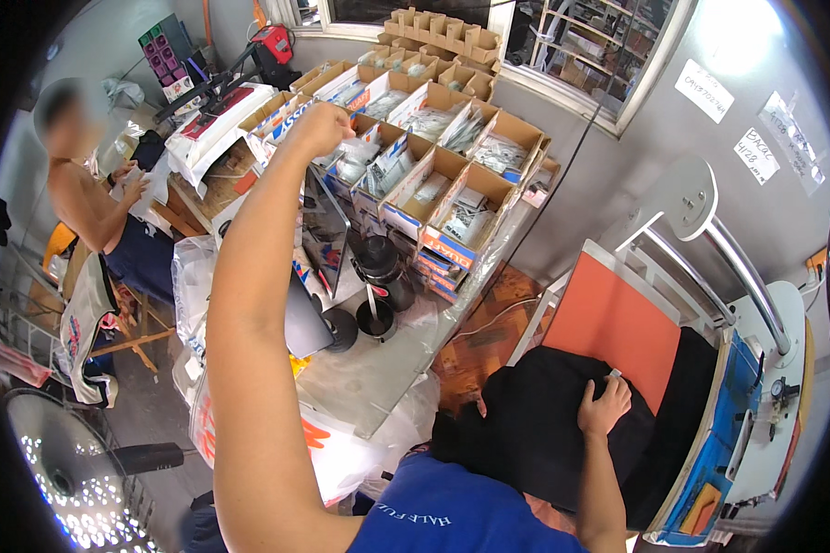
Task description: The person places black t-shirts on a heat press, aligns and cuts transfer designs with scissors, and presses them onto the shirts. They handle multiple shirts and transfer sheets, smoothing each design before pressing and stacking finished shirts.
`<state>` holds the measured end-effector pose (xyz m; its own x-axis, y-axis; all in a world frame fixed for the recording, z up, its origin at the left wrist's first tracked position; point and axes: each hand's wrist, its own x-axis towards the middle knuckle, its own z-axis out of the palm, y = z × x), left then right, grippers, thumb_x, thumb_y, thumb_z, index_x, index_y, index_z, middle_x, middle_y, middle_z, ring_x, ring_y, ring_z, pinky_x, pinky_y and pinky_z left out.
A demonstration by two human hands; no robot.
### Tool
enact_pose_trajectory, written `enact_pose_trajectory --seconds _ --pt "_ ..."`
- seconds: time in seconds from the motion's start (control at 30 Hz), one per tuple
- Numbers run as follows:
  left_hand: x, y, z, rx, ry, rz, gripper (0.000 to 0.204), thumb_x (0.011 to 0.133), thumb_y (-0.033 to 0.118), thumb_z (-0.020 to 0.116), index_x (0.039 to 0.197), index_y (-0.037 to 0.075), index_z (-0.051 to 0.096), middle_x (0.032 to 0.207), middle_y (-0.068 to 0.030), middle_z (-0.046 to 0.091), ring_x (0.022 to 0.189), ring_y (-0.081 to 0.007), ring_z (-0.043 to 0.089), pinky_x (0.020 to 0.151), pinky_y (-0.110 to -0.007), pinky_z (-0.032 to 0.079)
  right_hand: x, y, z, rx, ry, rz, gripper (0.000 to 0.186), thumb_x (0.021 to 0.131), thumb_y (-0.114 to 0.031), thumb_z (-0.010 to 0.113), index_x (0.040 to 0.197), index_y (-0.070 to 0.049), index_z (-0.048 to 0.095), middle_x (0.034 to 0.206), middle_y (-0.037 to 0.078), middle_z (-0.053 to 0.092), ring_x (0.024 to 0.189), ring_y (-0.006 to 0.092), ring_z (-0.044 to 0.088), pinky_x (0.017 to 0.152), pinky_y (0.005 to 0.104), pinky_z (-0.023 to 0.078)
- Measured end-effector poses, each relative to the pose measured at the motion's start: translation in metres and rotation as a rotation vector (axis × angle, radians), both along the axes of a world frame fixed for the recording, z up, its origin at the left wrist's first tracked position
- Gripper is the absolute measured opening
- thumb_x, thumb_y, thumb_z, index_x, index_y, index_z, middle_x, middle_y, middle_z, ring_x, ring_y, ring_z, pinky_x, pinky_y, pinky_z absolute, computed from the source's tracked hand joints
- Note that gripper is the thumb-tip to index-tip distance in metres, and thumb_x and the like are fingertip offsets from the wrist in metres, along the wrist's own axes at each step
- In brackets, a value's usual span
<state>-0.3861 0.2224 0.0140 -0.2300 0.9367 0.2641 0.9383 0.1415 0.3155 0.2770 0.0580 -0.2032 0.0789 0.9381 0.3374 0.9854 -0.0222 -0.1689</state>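
Note:
My left arm reaches far forward, and my left hand (323, 131) is closed above the rows of cardboard compartments (424, 230). Whatever its curled fingers hold, if anything, is hidden. Small plastic packets and pale labels fill many compartments. On the right, my right hand (606, 405) rests with fingers apart on a black cloth garment (544, 415). A small white tag (615, 373) lies at its fingertips. The garment is spread over part of an orange-red flat pad (609, 318) belonging to a heat press (692, 198).
A person (92, 194) sits at the far left, hands on something pale. Near the boxes stand a black jug (378, 263), a dark cup (375, 318) and a laptop (309, 318) on a glass-topped table (378, 378). A fan (65, 479) is at lower left. Another press (217, 115) stands behind.

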Motion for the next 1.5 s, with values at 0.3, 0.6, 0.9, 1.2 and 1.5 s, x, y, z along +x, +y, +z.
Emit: enact_pose_trajectory --seconds 0.3,0.6,0.9,1.2,1.5 --pt "0.227 -0.098 -0.021 0.342 -0.651 -0.304 0.012 0.097 0.010 0.063 0.090 0.000 0.060 0.090 -0.0148 0.071 0.083 -0.0206 0.073 0.074 -0.035 0.057 0.019 -0.014 0.028 0.302 0.202 0.123 0.031 0.080 -0.018 0.077 0.108 -0.006 0.069 0.111 0.016 0.066 0.110 0.0368 0.059 0.097 0.0476 0.044" --pt "0.505 -0.259 -0.176 0.307 -0.549 -1.207 0.017 0.078 -0.003 0.073 0.089 0.001 0.061 0.097 -0.0157 0.071 0.084 -0.0321 0.072 0.073 -0.041 0.060 0.063 -0.110 0.055 -0.970 1.726 -0.114 0.026 0.098 -0.028 0.066 0.105 -0.003 0.069 0.087 0.004 0.066 0.073 0.0112 0.062 0.062 0.0246 0.051" --pt "0.550 -0.203 -0.187 0.275 -0.391 -0.890 0.029 0.079 0.007 0.077 0.107 0.004 0.068 0.116 -0.0155 0.062 0.101 -0.0321 0.063 0.089 -0.042 0.050 0.109 -0.043 0.031 -0.688 1.553 -0.253 0.022 0.095 -0.024 0.069 0.094 -0.003 0.071 0.067 0.000 0.057 0.049 0.0076 0.046 0.043 0.0246 0.034" --pt "0.567 -0.173 -0.219 0.169 -0.102 -0.792 0.043 0.084 0.025 0.074 0.124 0.009 0.067 0.116 -0.0134 0.054 0.108 -0.0331 0.052 0.099 -0.048 0.038 0.100 -0.004 0.026 -0.321 0.874 -0.149 0.033 0.091 -0.031 0.072 0.112 -0.006 0.068 0.089 0.009 0.062 0.073 0.0205 0.060 0.061 0.0340 0.047" --pt "0.569 -0.172 -0.226 0.147 -0.131 -0.768 0.042 0.083 0.024 0.074 0.122 0.009 0.067 0.118 -0.0131 0.056 0.112 -0.0339 0.052 0.104 -0.052 0.038 0.089 -0.052 -0.001 -0.050 0.162 0.122 0.054 0.086 -0.040 0.072 0.132 -0.013 0.062 0.134 0.015 0.053 0.128 0.0354 0.046 0.104 0.0513 0.034"
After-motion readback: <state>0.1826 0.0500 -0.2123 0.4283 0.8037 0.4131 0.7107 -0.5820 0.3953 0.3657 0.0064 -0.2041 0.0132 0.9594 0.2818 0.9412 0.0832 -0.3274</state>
